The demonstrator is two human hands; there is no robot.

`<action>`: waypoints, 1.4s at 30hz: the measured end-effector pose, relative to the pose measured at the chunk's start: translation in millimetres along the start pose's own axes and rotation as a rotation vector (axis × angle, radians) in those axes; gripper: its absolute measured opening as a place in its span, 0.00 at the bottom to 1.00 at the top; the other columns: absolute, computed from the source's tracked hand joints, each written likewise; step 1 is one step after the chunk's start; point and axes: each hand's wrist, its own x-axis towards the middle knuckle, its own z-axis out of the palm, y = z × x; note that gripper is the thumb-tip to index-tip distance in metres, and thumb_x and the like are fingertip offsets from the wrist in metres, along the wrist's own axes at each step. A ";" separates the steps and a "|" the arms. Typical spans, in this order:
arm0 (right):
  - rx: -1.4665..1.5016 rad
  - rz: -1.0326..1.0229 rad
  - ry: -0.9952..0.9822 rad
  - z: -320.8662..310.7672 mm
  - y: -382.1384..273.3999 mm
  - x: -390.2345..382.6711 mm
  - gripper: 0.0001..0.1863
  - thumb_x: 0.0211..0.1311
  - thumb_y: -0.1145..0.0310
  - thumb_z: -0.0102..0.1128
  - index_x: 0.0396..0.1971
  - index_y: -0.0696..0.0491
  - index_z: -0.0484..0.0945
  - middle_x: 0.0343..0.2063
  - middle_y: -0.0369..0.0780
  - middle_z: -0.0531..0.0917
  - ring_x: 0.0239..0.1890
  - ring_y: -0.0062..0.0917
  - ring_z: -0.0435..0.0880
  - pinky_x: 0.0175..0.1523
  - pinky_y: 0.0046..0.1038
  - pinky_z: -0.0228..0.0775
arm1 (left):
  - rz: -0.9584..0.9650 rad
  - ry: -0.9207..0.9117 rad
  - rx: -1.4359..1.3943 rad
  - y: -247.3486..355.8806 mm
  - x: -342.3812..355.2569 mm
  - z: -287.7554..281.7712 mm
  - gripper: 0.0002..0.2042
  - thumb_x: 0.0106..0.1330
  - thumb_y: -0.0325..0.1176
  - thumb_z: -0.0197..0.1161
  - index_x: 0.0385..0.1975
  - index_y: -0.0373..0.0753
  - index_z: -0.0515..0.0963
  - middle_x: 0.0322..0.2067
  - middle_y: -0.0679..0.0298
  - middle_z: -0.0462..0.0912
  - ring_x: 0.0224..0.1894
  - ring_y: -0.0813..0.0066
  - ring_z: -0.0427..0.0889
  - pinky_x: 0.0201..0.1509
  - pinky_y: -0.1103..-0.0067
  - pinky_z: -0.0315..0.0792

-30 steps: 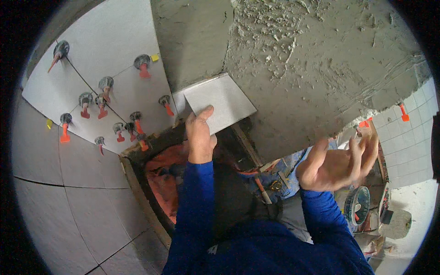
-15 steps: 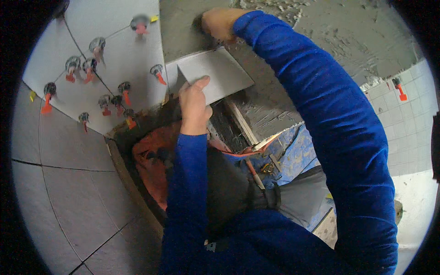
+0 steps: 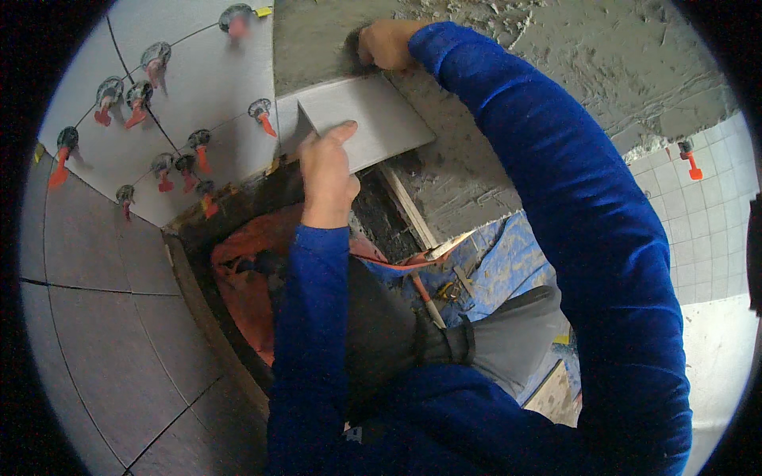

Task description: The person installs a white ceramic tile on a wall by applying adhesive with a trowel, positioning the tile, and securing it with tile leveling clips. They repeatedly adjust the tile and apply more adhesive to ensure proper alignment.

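My left hand (image 3: pixel 325 166) is closed on the near edge of a white tile (image 3: pixel 385 127), its thumb on the face. The tile lies against the cement-coated wall (image 3: pixel 571 63), with a smaller white piece along its left. My right hand (image 3: pixel 385 44) reaches above the tile, fingers curled at a dark patch in the grey cement; what it holds, if anything, is hidden. To the left, large white tiles (image 3: pixel 206 87) carry several red levelling clips (image 3: pixel 135 115) with grey round bases.
Dark grey tiles (image 3: pixel 103 333) line the lower left. Below my hands are a wooden batten (image 3: pixel 409 206), red fabric (image 3: pixel 238 270), a blue sheet (image 3: pixel 496 250) and a hammer-like tool (image 3: pixel 429 301). Small square white tiles (image 3: pixel 690 206) are at the right.
My right hand has moved from the lower right up to the cement above the tile. My left hand stays on the tile, shifted up in view as the view moved.
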 end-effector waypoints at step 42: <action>-0.366 -0.185 -0.098 5.1 -5.8 7.3 0.22 0.52 0.75 0.57 0.48 0.50 0.87 0.43 0.46 0.89 0.48 0.42 0.88 0.51 0.43 0.81 | 0.012 0.067 -0.011 3.7 -2.8 8.3 0.13 0.62 0.25 0.64 0.46 0.29 0.80 0.40 0.57 0.85 0.39 0.63 0.84 0.43 0.69 0.77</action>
